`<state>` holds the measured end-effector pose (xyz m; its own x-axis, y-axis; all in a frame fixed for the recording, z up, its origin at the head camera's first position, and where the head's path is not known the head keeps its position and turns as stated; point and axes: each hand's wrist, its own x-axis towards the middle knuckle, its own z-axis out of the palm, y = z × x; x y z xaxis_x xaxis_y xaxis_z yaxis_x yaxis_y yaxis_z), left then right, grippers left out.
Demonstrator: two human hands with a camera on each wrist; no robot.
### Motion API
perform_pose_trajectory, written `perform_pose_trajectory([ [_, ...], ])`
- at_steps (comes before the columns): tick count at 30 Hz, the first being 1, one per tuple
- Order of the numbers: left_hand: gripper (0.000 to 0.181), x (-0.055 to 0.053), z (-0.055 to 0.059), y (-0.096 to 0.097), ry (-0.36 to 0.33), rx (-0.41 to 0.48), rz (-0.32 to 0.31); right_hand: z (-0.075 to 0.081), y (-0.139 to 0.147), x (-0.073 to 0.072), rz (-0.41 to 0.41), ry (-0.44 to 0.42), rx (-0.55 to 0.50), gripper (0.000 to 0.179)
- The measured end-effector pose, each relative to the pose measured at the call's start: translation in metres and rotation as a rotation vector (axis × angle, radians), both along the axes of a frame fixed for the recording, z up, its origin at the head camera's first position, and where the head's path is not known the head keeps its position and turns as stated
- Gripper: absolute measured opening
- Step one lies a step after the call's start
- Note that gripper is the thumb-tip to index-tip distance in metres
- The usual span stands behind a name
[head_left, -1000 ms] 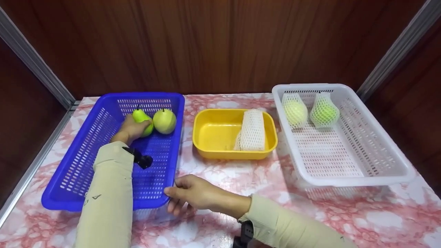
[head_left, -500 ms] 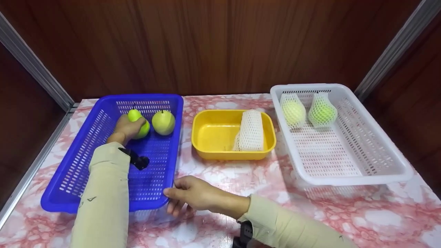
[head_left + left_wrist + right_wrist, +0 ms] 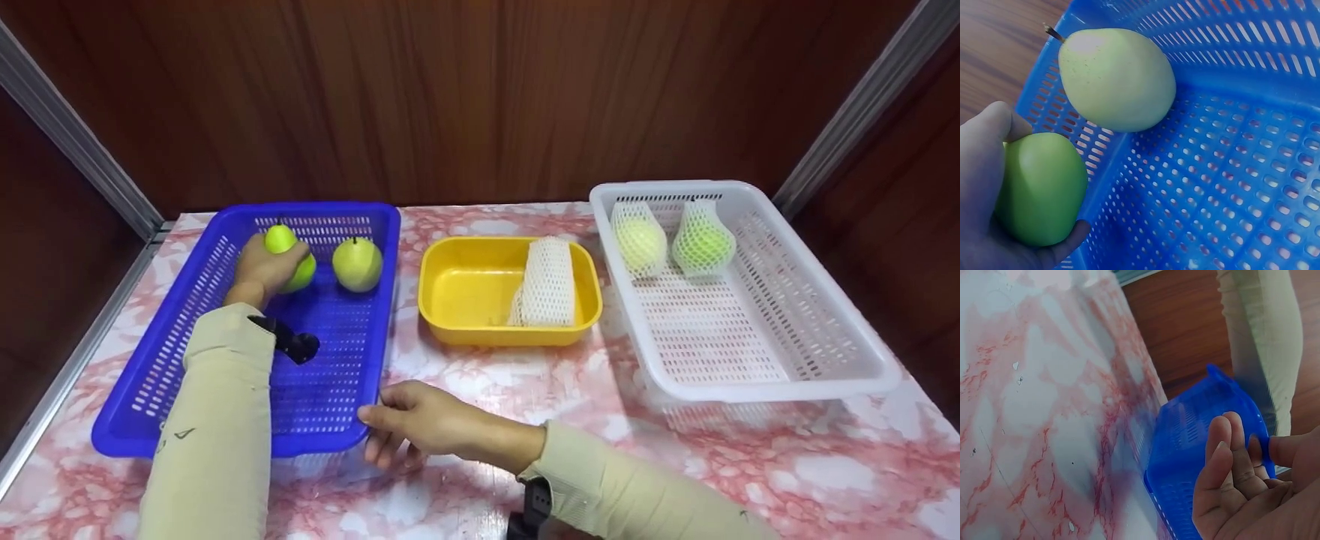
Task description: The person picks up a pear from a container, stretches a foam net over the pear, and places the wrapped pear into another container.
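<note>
My left hand grips a bright green pear at the far end of the blue basket. In the left wrist view, fingers and thumb curl round that green pear. A paler yellow-green pear stands just right of it, stem up, against the basket's right side. At the basket's near right corner, my right hand pinches the rim between thumb and fingers. The right wrist view shows the thumb on one side of the blue rim and the fingers on the other, some of them loosely bent.
A yellow bin in the middle holds white foam netting. On the right, a white basket holds a pale pear and a green pear, both in foam nets. Wood panels rise behind the marbled tabletop.
My left hand has shifted left inside the blue basket with the green pear, away from the pale pear. The right hand keeps its place on the rim.
</note>
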<state>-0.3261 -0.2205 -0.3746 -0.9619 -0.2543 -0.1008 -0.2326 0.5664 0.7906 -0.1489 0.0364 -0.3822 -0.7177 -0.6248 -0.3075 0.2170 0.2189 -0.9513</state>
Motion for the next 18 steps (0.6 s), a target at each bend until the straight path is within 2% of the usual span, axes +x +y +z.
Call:
perform_pose_trajectory([
  [5,0.063,0.003,0.008,-0.004,0.028,0.006,-0.023,0.0,0.001,-0.002,-0.001,-0.005,0.006,0.025],
  [9,0.059,0.005,0.012,-0.006,0.06,0.081,-0.026,0.0,0.006,-0.005,-0.017,0.015,0.036,0.033],
  [13,0.06,0.01,0.017,-0.006,0.057,0.156,-0.011,0.001,0.017,-0.009,-0.014,0.048,0.053,0.037],
  [18,0.061,0.019,0.032,0.004,0.097,0.146,-0.044,0.0,0.039,-0.016,-0.005,0.089,0.051,0.035],
])
